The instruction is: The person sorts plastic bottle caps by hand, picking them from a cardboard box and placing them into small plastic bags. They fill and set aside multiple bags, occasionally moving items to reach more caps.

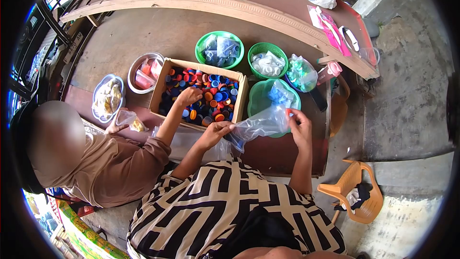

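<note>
A clear plastic bag (262, 124), thin, shiny and wrinkled, is held slantwise over the near edge of the green basket (255, 100). Its left end is pinched by the fingers of the left hand (215, 134); its upper right edge is pinched by the right hand (300, 125). Bluish contents are seen low in the bag, too blurred to be identified. Beside the basket, a cardboard box (242, 97) is filled with multicoloured bottle caps (220, 97).
</note>
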